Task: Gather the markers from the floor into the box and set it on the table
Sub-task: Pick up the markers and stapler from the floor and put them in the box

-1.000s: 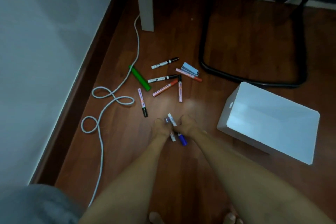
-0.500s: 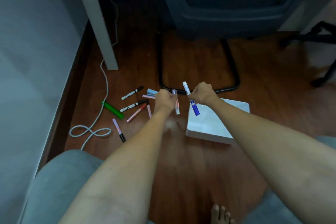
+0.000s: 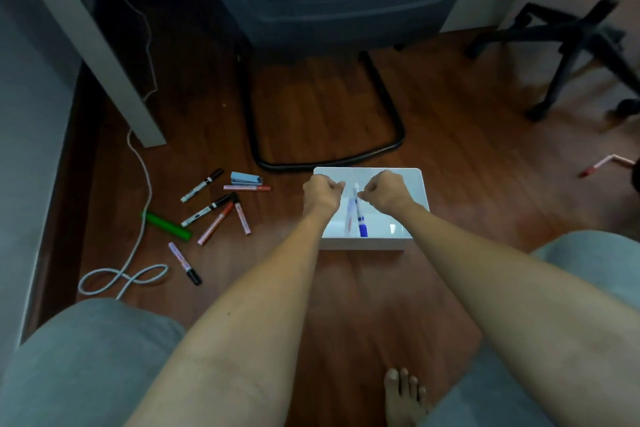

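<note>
The white box (image 3: 417, 189) stands open on the wooden floor, and both my hands hover over it. My left hand (image 3: 322, 192) is curled shut; a blurred pale marker (image 3: 349, 218) lies apart from it, lower inside the box. My right hand (image 3: 383, 192) pinches the white end of a blue-capped marker (image 3: 360, 220) that points down into the box. Left of the box, several markers lie scattered: a green one (image 3: 168, 226), a red one (image 3: 216, 224), a black-capped white one (image 3: 202, 185) and a pink one (image 3: 184, 263). Another red marker (image 3: 604, 166) lies far right.
A white cable (image 3: 140, 180) loops along the left wall past a white table leg (image 3: 104, 45). A small blue-grey object (image 3: 246, 178) lies among the markers. A chair's black sled base (image 3: 329, 159) is just behind the box, an office-chair base (image 3: 571, 45) far right. My knees and bare foot (image 3: 403, 395) are below.
Both hands lifted a marker each off the floor and carried them right over the box. The pale marker has left my left hand and now lies in the box.
</note>
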`<control>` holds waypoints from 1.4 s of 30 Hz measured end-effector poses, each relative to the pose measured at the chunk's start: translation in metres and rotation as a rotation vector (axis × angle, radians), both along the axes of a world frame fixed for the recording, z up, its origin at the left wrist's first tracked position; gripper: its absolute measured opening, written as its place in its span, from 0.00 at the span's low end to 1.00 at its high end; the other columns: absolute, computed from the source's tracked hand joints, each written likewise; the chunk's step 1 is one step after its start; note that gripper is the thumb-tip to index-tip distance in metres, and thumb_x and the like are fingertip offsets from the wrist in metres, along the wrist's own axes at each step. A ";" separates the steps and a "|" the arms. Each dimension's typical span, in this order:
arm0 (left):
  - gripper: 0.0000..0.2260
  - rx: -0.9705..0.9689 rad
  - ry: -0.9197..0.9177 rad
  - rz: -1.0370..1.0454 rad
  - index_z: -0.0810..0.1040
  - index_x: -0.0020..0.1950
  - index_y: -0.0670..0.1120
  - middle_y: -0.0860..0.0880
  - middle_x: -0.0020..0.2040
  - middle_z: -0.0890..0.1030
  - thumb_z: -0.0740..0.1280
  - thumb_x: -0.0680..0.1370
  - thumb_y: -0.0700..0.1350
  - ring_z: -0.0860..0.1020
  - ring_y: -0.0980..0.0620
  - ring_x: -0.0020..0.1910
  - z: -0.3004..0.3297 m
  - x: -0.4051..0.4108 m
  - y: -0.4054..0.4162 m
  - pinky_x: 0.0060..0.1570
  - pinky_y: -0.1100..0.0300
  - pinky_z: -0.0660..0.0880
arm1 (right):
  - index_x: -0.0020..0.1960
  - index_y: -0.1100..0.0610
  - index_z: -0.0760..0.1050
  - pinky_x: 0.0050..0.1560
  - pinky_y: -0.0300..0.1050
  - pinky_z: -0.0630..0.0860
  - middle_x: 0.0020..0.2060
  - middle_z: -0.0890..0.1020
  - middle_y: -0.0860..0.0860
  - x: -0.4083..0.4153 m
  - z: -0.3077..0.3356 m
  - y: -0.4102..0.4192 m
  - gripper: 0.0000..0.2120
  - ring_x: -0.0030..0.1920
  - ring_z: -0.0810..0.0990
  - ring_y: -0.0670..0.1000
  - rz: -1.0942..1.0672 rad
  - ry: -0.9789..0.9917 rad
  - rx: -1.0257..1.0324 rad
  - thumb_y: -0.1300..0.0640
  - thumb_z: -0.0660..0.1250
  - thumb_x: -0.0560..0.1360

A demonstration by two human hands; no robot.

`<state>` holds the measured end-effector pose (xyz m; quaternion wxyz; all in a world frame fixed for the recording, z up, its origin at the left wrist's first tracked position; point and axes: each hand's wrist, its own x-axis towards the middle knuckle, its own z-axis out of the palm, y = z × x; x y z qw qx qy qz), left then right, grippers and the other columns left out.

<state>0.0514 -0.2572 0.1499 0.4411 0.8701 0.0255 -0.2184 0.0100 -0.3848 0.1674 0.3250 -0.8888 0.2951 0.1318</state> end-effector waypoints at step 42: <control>0.17 0.306 0.214 0.762 0.82 0.58 0.37 0.36 0.58 0.83 0.70 0.76 0.47 0.81 0.38 0.60 -0.174 0.010 0.281 0.59 0.52 0.76 | 0.62 0.62 0.77 0.58 0.50 0.78 0.63 0.78 0.62 0.110 -0.197 0.234 0.21 0.62 0.80 0.65 0.244 0.060 0.042 0.53 0.73 0.73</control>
